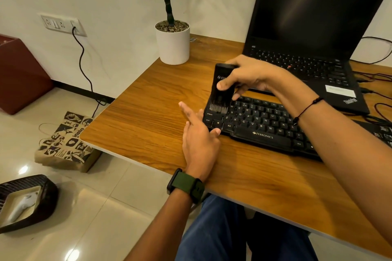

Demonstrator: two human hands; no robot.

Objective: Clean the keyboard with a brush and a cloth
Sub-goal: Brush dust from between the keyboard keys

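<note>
While the right hand (250, 76) grips a black brush (222, 89) upright, bristles on the keyboard's (265, 125) left end, the left hand (199, 135) rests open, fingers straight, against its near-left corner.

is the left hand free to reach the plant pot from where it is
Probably yes. The left hand rests open at the keyboard's left end, holding nothing, and bare desk lies between it and the pot. The right hand, holding the brush, sits off that path.
</note>
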